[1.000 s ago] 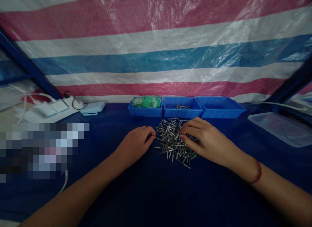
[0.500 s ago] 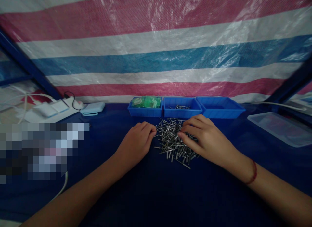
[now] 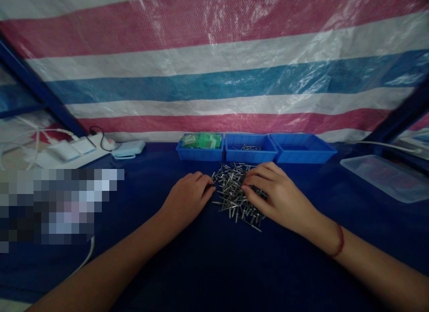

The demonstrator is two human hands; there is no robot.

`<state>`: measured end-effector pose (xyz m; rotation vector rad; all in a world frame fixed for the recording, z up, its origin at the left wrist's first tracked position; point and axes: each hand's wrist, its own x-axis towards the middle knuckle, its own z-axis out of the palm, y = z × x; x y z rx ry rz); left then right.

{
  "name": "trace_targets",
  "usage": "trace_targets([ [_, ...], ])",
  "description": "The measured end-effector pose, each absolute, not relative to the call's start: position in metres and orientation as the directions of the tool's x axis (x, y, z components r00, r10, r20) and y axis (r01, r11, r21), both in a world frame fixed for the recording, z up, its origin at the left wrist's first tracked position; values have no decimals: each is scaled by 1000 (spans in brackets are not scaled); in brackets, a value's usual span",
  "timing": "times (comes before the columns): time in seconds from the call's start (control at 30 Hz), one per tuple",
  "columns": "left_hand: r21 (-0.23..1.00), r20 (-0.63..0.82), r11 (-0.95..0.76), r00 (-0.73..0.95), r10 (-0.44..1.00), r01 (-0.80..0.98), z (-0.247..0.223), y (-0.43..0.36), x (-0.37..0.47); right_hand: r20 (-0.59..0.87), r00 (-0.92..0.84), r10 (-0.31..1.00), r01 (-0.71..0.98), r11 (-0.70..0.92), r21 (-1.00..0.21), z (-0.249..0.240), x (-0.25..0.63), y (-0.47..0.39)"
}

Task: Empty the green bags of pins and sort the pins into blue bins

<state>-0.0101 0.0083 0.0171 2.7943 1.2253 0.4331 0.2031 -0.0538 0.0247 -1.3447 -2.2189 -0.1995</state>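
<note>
Rivets (image 3: 232,189) heaped at centre of scene. Striped sheet (image 3: 201,84) hangs at far side. Blue table (image 3: 214,267) beneath rivets. Three bins (image 3: 251,157) in row just beyond. Your right hand (image 3: 279,196) curls over rivets' right side, your left hand (image 3: 187,196), fingers bent, at left edge; cannot tell whether either pinches any. Green packs (image 3: 208,141) fill left bin. Bracelet (image 3: 340,242) on right wrist. Loose rivets in middle bin.

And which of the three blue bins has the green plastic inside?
The leftmost bin: green plastic lies in it. The middle bin holds some metal pins, and the rightmost bin shows nothing green.
</note>
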Motion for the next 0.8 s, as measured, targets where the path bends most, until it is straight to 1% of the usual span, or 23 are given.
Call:
trace_targets([
  [0.23, 110, 165, -676, 657, 736, 729, 24, 5, -9, 489, -395, 778, 868, 491, -79, 25, 199, -57],
  [0.4, 153, 179, -651, 627, 758, 744, 22, 5, -8, 479, -403, 780, 865, 496, -80, 26, 197, -58],
  [0.53, 143, 163, -653, 633, 757, 743, 18, 7, -10, 481, -401, 780, 860, 501, -94, 26, 198, -58],
  [0.6, 145, 190, -653, 627, 756, 743, 18, 8, -11, 491, -398, 775, 857, 505, -101, 26, 198, -57],
  [0.67, 211, 248, -648, 602, 759, 732, 19, 8, -11, 529, -391, 753, 847, 519, -112, 26, 198, -58],
  [0.7, 278, 284, -643, 579, 765, 713, 21, 7, -10, 561, -387, 732, 835, 536, -123, 26, 198, -58],
  [0.77, 468, 330, -613, 518, 789, 636, 25, 1, -5, 632, -342, 695, 805, 564, -185, 27, 195, -61],
  [0.8, 573, 332, -586, 491, 805, 573, 27, -3, -2, 656, -288, 698, 792, 559, -247, 28, 192, -63],
])
